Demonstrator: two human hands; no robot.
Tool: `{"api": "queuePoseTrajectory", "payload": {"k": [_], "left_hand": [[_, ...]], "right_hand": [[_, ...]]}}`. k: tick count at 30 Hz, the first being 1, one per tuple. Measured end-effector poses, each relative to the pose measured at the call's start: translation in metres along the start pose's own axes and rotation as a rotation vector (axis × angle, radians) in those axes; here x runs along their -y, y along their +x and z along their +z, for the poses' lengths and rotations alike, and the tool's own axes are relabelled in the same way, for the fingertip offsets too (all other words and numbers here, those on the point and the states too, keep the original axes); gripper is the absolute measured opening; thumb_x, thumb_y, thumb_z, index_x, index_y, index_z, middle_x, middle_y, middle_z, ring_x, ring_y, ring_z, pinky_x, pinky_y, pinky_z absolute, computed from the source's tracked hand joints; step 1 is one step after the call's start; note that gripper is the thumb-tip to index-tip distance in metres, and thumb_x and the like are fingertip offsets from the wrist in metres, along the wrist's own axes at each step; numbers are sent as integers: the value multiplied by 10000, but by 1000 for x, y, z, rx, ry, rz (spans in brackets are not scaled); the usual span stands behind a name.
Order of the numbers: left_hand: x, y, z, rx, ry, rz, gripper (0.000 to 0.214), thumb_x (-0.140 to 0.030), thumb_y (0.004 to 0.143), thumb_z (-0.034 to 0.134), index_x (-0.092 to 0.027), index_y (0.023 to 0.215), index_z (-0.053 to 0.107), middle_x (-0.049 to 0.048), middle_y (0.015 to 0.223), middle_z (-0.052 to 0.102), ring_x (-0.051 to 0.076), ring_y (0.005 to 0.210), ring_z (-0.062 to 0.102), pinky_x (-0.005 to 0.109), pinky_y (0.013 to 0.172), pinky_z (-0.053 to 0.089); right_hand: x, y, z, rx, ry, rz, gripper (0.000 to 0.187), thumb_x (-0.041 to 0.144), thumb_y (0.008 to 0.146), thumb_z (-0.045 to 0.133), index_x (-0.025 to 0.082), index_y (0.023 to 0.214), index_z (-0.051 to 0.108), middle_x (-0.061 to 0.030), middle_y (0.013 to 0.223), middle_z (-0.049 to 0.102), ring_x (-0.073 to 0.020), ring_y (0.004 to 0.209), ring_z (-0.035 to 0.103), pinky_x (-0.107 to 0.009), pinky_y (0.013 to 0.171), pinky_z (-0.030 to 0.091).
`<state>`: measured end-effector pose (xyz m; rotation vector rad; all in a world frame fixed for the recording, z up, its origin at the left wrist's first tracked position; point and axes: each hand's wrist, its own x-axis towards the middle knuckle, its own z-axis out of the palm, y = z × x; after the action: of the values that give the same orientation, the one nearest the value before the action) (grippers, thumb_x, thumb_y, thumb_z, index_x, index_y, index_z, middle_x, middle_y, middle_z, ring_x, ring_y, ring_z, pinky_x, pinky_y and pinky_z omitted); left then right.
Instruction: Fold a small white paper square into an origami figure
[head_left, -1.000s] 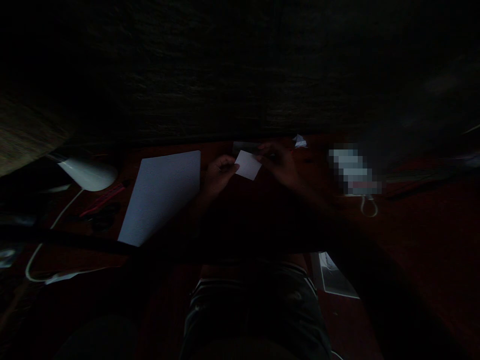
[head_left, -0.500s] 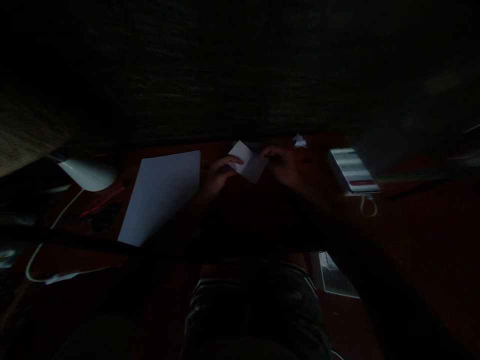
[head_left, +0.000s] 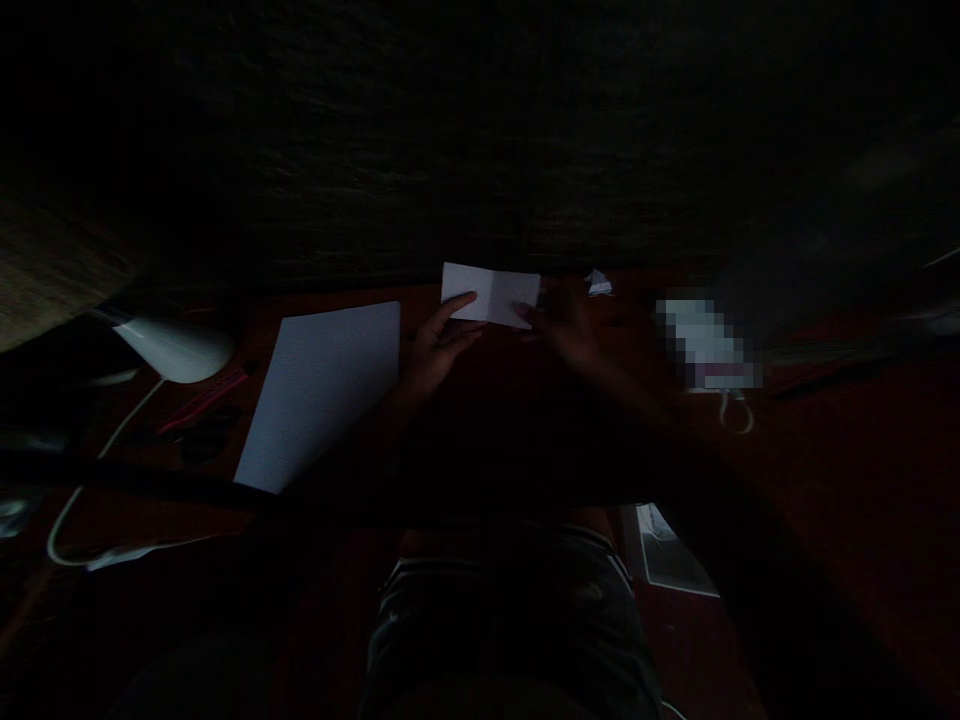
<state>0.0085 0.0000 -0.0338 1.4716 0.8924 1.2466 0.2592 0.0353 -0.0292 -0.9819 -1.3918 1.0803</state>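
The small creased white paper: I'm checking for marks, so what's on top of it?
Left fingers and right fingers overlap the small creased white paper; no clear marks show in the dimness. Whatever they cover is hidden.

No words, numbers or signs are legible.

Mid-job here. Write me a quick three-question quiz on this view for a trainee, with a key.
1. True or false: the left hand and the right hand both touch the small creased paper.

2. Where does the large white sheet lie? A) Left of both hands. B) Between the hands. C) Right of both hands.

3. Fill in: the white scrap lies nearer the ____ hand.

Key: 1. True. 2. A. 3. Right.
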Motion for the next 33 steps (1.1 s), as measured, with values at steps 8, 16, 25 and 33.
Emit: {"api": "queuePoseTrajectory", "payload": {"k": [8,16,25,33], "left_hand": [[-2,4,-2,-99,-100,62,794,-573,969,841,-393,1668,509,66,1362,808,305,1253,828,444,1032,701],[-3,6,-2,-71,-132,-21,662,-761,963,804,-288,1387,615,116,1358,800,280,1126,823,441,964,695],[-4,2,3,105,285,38,186,-379,938,856,-227,1022,790,73,1112,843,273,1100,793,431,1047,634],[-20,-5,11,229,525,262,91,-307,933,870,-237,933,812,83,1086,803,282,1092,759,445,1043,612]], "right_hand": [[-20,18,-26,-207,-284,-262,430,435,904,878,283,1251,674,-89,1213,801,-331,1166,760,-559,1026,693],[16,-1,-23,-40,-607,-507,487,345,986,752,270,1466,721,-140,1430,809,-389,1342,743,-595,1155,631],[26,-8,-3,210,-513,-379,215,109,858,774,313,868,840,-46,977,852,-332,1106,779,-564,1098,599],[22,-3,-10,262,-503,-335,338,18,864,688,288,671,756,-76,978,810,-356,1280,740,-607,1223,531]]}}
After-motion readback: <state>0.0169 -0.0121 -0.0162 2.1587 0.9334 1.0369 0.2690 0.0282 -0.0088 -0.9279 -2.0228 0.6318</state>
